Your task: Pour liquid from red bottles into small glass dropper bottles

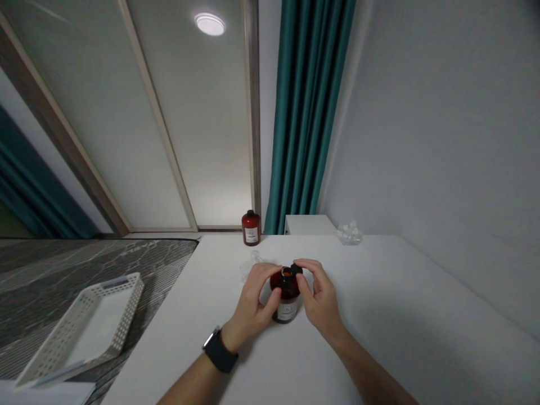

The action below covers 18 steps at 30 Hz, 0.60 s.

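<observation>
A dark amber bottle (288,311) with a white label stands upright on the white table (379,360); its mouth is uncovered. My left hand (260,295) is curled around the bottle's left shoulder, thumb at the front and fingers near the neck. Between the thumb and fingers of my right hand (318,295) is a small black cap (296,269), just to the right of the bottle's mouth. Whether the cap touches the neck cannot be made out.
A second, capped red-brown bottle (251,229) stands at the table's far edge. Crumpled clear plastic (247,269) lies behind my left hand, and more clear plastic (349,233) is at the far right. A white perforated basket (122,326) sits left of the table.
</observation>
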### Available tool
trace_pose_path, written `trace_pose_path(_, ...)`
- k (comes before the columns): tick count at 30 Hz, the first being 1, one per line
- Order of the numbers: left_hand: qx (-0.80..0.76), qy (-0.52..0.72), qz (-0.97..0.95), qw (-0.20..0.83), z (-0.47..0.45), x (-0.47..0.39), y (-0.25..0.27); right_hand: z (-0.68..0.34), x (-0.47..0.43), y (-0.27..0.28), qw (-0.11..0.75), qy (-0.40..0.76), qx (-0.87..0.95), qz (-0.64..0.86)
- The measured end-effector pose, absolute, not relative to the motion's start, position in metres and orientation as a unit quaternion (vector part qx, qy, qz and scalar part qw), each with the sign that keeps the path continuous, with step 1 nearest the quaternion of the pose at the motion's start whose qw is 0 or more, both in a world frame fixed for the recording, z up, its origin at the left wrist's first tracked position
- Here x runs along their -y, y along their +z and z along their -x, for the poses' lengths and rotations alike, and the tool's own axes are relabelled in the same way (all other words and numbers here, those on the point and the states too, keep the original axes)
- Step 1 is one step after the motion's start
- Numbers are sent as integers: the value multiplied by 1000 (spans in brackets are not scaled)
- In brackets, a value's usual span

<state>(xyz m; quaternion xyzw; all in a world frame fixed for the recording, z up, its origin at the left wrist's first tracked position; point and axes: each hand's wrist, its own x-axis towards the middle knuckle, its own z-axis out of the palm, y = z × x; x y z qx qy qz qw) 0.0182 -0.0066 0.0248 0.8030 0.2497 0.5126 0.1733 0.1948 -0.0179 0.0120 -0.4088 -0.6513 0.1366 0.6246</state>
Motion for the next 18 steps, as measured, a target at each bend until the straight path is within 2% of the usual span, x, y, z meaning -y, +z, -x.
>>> trace_pose_path(18,-272,477,-817,177,-16,5,25,-215,4,7,584,141,659,452)
